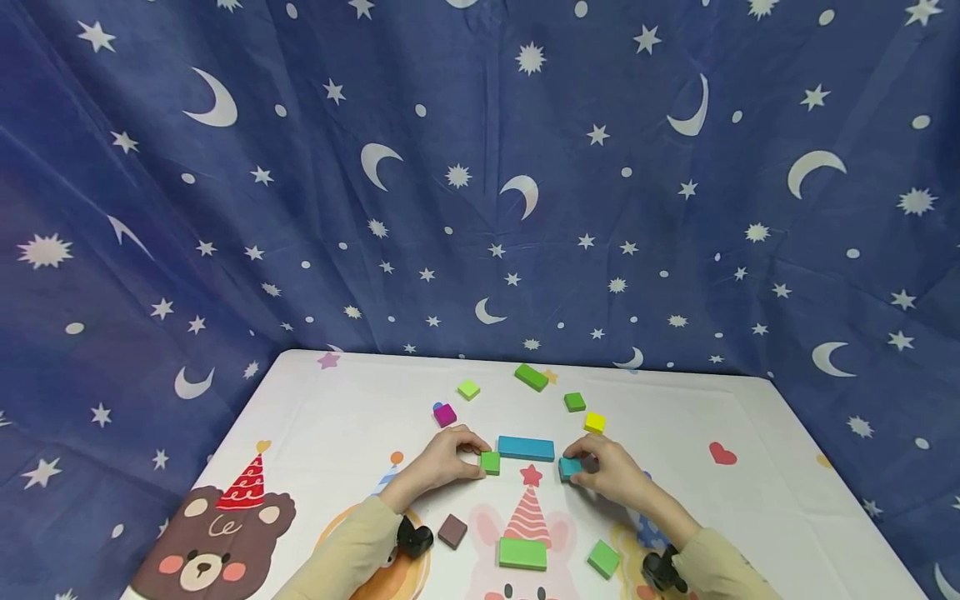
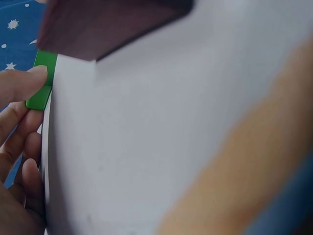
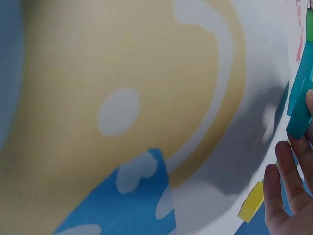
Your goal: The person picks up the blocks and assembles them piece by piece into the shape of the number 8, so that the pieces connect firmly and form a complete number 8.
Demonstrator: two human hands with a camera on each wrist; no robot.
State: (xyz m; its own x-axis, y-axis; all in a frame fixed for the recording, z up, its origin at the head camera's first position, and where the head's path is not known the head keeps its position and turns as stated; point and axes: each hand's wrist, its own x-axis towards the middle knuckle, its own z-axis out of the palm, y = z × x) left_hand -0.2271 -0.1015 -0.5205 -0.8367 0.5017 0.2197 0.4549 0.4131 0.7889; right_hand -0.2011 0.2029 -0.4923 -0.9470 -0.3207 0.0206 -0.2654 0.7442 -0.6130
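Note:
My left hand (image 1: 448,457) pinches a small green block (image 1: 491,463) between thumb and fingers, just off the left end of a long blue block (image 1: 526,448). The left wrist view shows the thumb on the green block (image 2: 40,100). To the right of the long block, my right hand (image 1: 613,472) pinches a small blue block (image 1: 568,469). That block (image 3: 298,117) also shows at the right edge of the right wrist view, where the other fingers are extended and the thumb is mostly cut off.
Behind the hands lie a magenta block (image 1: 445,415), a lime block (image 1: 468,390), a long green block (image 1: 532,377), a small green block (image 1: 575,402) and a yellow block (image 1: 595,422). Nearer are a brown block (image 1: 452,531), a light green block (image 1: 522,554) and another green block (image 1: 603,559).

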